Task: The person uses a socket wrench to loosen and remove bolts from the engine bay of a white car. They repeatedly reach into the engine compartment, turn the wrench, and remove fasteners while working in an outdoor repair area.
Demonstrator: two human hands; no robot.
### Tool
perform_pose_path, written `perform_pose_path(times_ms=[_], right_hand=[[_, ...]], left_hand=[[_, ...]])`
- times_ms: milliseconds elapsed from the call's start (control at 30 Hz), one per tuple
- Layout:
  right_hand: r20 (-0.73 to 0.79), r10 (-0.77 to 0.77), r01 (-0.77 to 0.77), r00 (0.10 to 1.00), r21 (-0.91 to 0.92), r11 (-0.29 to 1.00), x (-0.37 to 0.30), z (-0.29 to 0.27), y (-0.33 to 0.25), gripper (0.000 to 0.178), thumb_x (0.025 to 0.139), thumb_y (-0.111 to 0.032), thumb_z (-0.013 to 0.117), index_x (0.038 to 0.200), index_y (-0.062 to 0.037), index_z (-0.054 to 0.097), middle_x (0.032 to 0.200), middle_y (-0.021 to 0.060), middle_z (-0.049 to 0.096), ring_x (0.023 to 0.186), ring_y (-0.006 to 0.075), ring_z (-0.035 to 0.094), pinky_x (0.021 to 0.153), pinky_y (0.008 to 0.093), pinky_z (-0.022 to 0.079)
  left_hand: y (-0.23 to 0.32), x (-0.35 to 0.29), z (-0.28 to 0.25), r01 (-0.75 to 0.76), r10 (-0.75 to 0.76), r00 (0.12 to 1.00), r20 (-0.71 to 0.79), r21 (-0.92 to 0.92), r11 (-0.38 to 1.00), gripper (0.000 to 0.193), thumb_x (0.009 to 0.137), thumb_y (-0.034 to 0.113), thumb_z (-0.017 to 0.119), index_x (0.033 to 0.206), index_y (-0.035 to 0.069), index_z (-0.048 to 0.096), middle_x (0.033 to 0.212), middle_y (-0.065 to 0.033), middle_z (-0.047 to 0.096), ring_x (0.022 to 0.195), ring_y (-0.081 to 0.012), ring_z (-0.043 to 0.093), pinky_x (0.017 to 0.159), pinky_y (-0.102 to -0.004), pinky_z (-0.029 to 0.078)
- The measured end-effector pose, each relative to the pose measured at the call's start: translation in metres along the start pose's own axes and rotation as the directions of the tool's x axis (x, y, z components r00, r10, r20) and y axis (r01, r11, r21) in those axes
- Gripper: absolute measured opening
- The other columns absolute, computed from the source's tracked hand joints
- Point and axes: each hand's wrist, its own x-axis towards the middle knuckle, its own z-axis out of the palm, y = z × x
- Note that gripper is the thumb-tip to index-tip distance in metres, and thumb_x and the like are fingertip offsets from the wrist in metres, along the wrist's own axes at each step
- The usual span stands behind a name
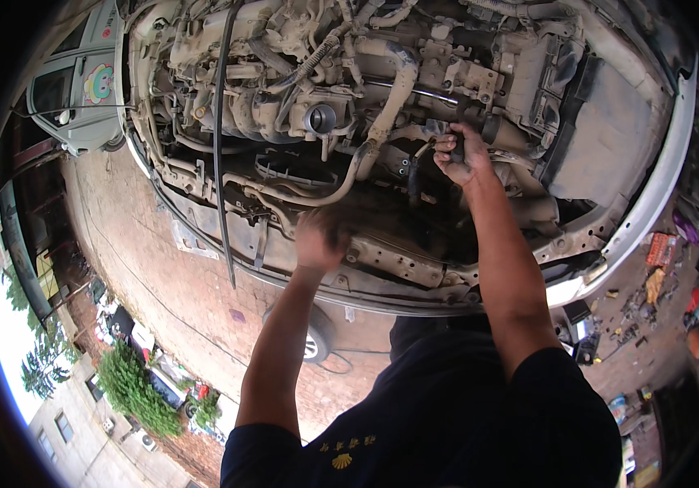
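Observation:
My right hand (461, 156) is closed, its fingers and thumb round a small black part (457, 148) whose kind I cannot make out. Beside that hand runs a dark cable (415, 180) with a thin lead, hanging down into the engine bay. My left hand (323, 240), smeared by motion, is over the front crossmember (398, 262) of the car; its fingers do not show clearly. Ahead of both hands lies the dusty engine (260, 106), with a round open throttle port (318, 119). A shiny metal bar (415, 89) lies across the engine, just beyond my right hand.
A curved tan coolant pipe (394, 98) crosses the bay's middle. The black bonnet prop rod (221, 146) stands at the left. A loose wheel (317, 337) lies on the brick paving below the bumper. Scattered parts and a red crate (660, 250) lie at the right.

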Motion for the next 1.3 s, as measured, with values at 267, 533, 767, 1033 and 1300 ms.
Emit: perform_pose_path(times_ms=[267, 533, 767, 1033, 1300], right_hand=[[-0.334, -0.077, -0.035, 0.939, -0.317, 0.948, -0.007, 0.018, -0.001, 0.017, 0.096, -0.03, 0.054, 0.088, -0.0163, 0.047, 0.062, -0.0029, 0.046, 0.049, 0.0104, 0.046, 0.05, 0.0295, 0.034], [-0.57, -0.085, -0.175, 0.817, -0.387, 0.905, -0.004, 0.02, 0.004, 0.013, 0.097, -0.028, 0.05, 0.088, -0.018, 0.047, 0.06, -0.0054, 0.04, 0.046, 0.0076, 0.037, 0.051, 0.0306, 0.029], [-0.622, -0.233, -0.231, 0.747, -0.572, 0.787, -0.008, 0.041, 0.001, 0.023, 0.089, -0.036, 0.063, 0.083, -0.0205, 0.047, 0.057, -0.0098, 0.038, 0.043, 0.0059, 0.035, 0.046, 0.0288, 0.027], [-0.651, -0.423, -0.295, 0.631, -0.705, 0.645, -0.011, 0.057, 0.016, 0.03, 0.084, -0.038, 0.072, 0.08, -0.0191, 0.049, 0.058, -0.0092, 0.043, 0.044, 0.0071, 0.035, 0.048, 0.0294, 0.028], [-0.096, -0.554, 0.047, 0.827, -0.97, 0.238, 0.019, -0.057, 0.002, 0.02, 0.092, -0.027, 0.062, 0.099, -0.0078, 0.061, 0.087, 0.0043, 0.06, 0.074, 0.0221, 0.058, 0.066, 0.0349, 0.047]], left_hand=[[-0.005, 0.003, 0.001, -0.018, 0.018, 0.999, -0.037, -0.006, 1.0, 0.027, 0.073, 0.02, 0.062, 0.096, 0.005, 0.064, 0.097, -0.0155, 0.066, 0.093, -0.0357, 0.06, 0.084, -0.0456, 0.045], [-0.003, 0.005, -0.006, 0.015, -0.018, 0.999, -0.041, -0.059, 0.998, 0.027, 0.074, 0.018, 0.062, 0.097, 0.005, 0.065, 0.097, -0.0135, 0.066, 0.094, -0.0337, 0.061, 0.085, -0.0445, 0.045], [-0.011, 0.003, -0.006, 0.052, -0.056, 0.998, -0.024, -0.142, 0.989, 0.019, 0.076, 0.018, 0.062, 0.088, 0.005, 0.068, 0.097, -0.0113, 0.068, 0.092, -0.0318, 0.062, 0.084, -0.0419, 0.046], [0.044, 0.048, -0.007, 0.098, -0.248, 0.956, -0.155, -0.629, 0.771, 0.023, 0.079, 0.002, 0.06, 0.101, -0.002, 0.067, 0.105, -0.0202, 0.065, 0.098, -0.0367, 0.062, 0.089, -0.0401, 0.049], [0.136, 0.173, 0.096, 0.603, -0.342, 0.684, 0.644, -0.764, -0.23, 0.078, 0.072, 0.034, 0.085, 0.126, -0.01, 0.049, 0.117, -0.0223, 0.062, 0.105, -0.0298, 0.063, 0.09, -0.0373, 0.05]])
